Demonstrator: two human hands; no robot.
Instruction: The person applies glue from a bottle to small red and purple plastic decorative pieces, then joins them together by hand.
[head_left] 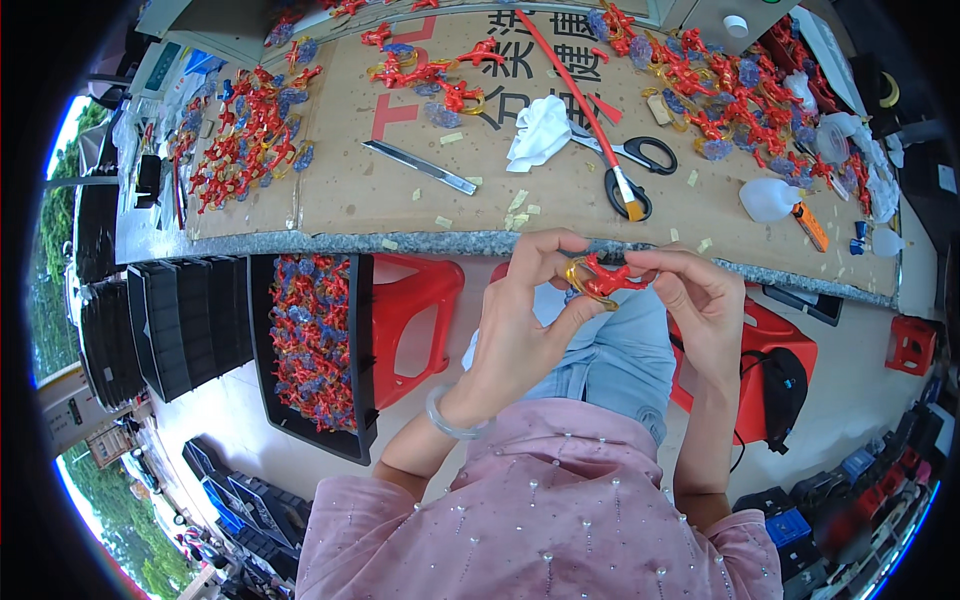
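Just in front of the table's near edge I hold a small red figurine [622, 276] with a clear yellow curved part, shaped like an animal. My left hand [535, 300] pinches its yellow end between thumb and fingers. At the red end, the fingertips of my right hand [705, 305] are closed on it. A bit of blue shows under the left fingers; the rest of that end is hidden. Beyond my hands, a brush with a red handle [570, 80] lies across black-handled scissors [650, 155], beside a crumpled white tissue [540, 132].
Cardboard [330, 195] covers the table, with a cutter knife [420, 166] on it. Similar figurines are heaped at left [245, 135] and right [735, 100]. A white squeeze bottle [768, 200] lies at right. A black crate [363, 350] of figurines and a red stool [415, 310] stand below left.
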